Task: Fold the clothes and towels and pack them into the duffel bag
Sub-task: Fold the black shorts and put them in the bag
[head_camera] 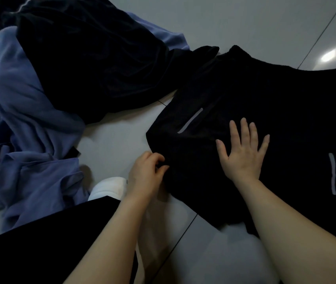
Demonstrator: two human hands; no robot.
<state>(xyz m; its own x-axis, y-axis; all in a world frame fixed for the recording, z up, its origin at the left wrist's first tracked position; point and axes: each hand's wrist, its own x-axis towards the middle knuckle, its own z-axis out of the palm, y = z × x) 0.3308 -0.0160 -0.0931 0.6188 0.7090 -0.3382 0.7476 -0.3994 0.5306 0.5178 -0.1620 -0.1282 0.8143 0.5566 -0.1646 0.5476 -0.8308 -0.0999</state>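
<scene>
On pale floor tiles (234, 21), your right hand (243, 152) lies flat, anchoring the black shorts (265, 95) at three o'clock while your left hand (146, 173) pinches their hem, likely to fold.

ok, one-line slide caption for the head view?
Right hand flattens black shorts on floor; left hand pinches their edge.

Looks like a home interior, floor level. Glossy pale floor tiles (255, 27) with dark grout lines, indoor light reflecting off them. Laundry lies loose straight on the tiles: a crumpled blue garment (23, 119), a dark velvety garment (85, 58), a black garment with reflective strips (265, 103). The person sits on the floor, a white sock (107, 187) showing. No furniture visible, so which room is unclear.
</scene>
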